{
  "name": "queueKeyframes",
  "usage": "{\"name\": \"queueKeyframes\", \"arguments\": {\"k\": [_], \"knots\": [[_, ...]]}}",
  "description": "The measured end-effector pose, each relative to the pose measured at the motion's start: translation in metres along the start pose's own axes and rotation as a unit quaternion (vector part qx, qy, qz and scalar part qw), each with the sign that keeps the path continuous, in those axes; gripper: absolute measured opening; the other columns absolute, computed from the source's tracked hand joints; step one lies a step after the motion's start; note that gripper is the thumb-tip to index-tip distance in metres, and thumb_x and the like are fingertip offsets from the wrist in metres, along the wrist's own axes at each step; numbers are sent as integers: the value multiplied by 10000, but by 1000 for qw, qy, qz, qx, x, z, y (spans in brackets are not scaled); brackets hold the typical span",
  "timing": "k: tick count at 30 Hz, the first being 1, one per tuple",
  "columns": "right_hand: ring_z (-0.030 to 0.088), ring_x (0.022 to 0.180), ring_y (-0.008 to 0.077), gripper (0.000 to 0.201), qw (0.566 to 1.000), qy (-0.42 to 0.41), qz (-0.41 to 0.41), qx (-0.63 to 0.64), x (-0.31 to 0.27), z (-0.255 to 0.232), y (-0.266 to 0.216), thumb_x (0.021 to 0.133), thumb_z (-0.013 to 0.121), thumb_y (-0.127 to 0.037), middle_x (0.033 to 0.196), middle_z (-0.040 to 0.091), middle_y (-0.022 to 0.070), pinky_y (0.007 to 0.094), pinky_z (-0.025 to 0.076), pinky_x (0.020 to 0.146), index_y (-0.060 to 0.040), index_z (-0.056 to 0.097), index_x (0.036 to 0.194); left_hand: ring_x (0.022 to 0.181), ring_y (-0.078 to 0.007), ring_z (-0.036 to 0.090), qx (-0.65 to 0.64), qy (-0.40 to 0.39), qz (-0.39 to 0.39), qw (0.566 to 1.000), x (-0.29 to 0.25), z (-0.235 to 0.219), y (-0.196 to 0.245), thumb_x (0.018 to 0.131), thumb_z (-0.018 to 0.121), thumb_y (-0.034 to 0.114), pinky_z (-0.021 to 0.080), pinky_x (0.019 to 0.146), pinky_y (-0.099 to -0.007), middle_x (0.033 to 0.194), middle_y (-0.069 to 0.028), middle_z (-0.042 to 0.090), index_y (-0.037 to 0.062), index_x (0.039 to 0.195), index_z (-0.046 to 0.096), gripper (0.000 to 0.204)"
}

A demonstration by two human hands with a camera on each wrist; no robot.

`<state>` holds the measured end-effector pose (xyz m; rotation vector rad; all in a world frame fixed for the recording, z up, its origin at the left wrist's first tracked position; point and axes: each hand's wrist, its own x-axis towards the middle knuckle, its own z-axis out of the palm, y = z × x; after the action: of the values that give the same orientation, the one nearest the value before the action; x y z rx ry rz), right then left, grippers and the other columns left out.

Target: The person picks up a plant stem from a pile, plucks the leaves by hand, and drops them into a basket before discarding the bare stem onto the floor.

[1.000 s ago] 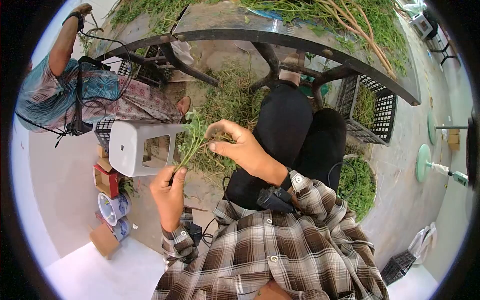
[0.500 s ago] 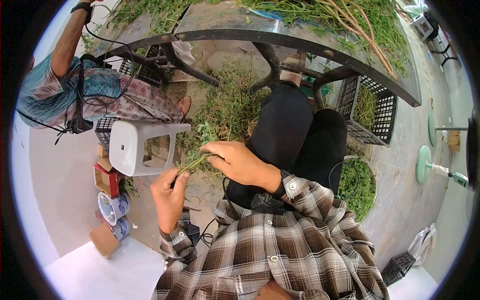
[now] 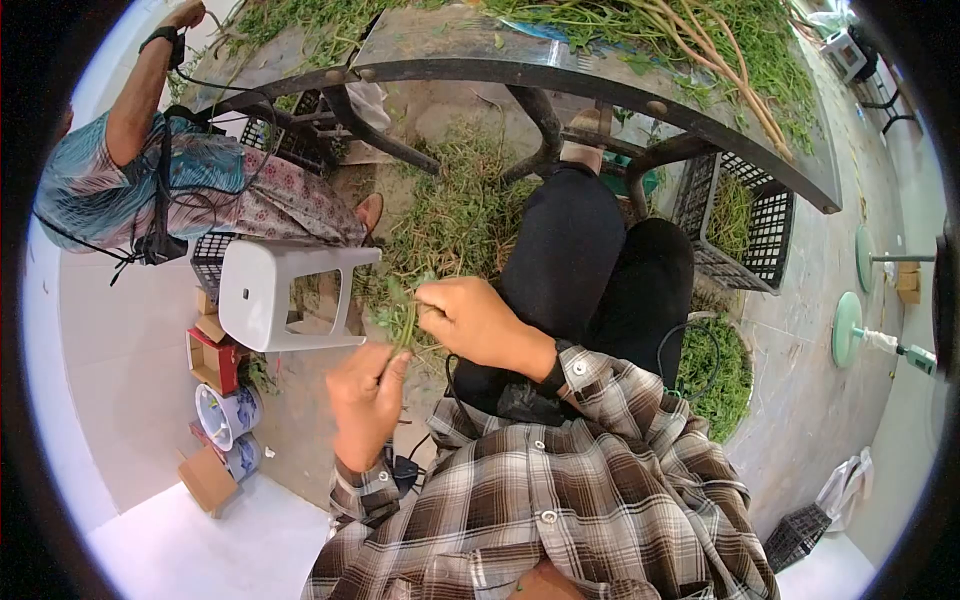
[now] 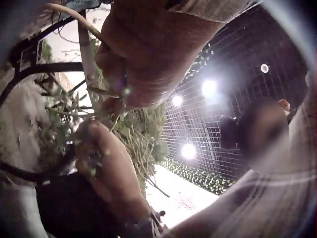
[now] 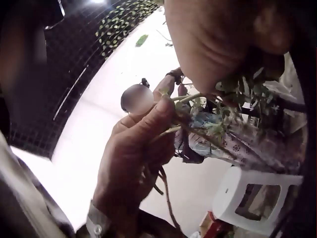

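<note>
In front of my lap I hold a small bunch of leafy green stems [image 3: 402, 322] in both hands. My left hand [image 3: 365, 400], slightly blurred, grips the lower stems between thumb and curled fingers. In the right wrist view its thumb [image 5: 161, 116] presses along the stems, and loose stem ends hang below the fist. My right hand [image 3: 478, 322] is close above it, fingers bent in at the leafy part. Leaves [image 5: 252, 99] stick out beneath that hand in the right wrist view. Its fingertips are partly hidden.
A table [image 3: 450, 50] heaped with greens [image 3: 740, 50] stands ahead. Cut stems [image 3: 455, 215] cover the floor below it. A white stool [image 3: 265, 295] is at left, near another person [image 3: 140, 180]. At right are a black crate [image 3: 740, 220] and a container of greens [image 3: 715, 375].
My left hand has moved right and slightly down, nearer the right hand. The right hand came onto the leafy part, then shifted slightly, and the bunch now stands more upright.
</note>
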<state>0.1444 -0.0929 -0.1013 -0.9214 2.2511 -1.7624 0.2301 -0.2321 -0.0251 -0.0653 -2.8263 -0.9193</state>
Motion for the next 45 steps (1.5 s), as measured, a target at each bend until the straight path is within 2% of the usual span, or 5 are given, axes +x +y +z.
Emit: {"name": "queueKeyframes", "arguments": {"k": [3,7,20,26,45], "knots": [[475,546,367,191,991,14,76,111,6,-4,2,763,523,-139,610,503,191,404,404,535,14,478,658,523,-247,474,-16,21,-26,999,1,2,5,770,633,51,368,495,-310,629,-128,527,-19,776,595,80],[386,519,53,179,909,88,249,323,18,-19,5,853,496,-177,640,484,-36,206,291,446,-37,591,797,519,-141,443,-78,69,-48,993,-6,-10,11,797,639,88,343,485,-273,602,-56,514,-21,789,594,118],[453,802,66,315,871,-76,283,395,7,-30,-3,896,545,-267,908,522,-18,218,395,573,-70,540,1142,533,-31,338,-343,54,-248,904,-2,-10,-22,855,610,257,256,489,-191,609,65,419,63,731,542,240],[481,1059,138,518,906,-152,112,379,6,-31,-14,796,664,-155,1185,531,56,263,395,904,-50,471,1265,536,-32,343,-360,21,-234,903,0,-5,-20,850,620,262,265,495,-188,613,64,441,55,749,561,238],[516,541,248,202,981,-3,122,150,10,-5,5,826,573,-180,615,536,176,363,405,547,18,611,837,574,-43,360,-248,-1,-210,946,-5,-2,8,845,615,171,271,497,-207,617,53,440,-22,740,595,221]]}}
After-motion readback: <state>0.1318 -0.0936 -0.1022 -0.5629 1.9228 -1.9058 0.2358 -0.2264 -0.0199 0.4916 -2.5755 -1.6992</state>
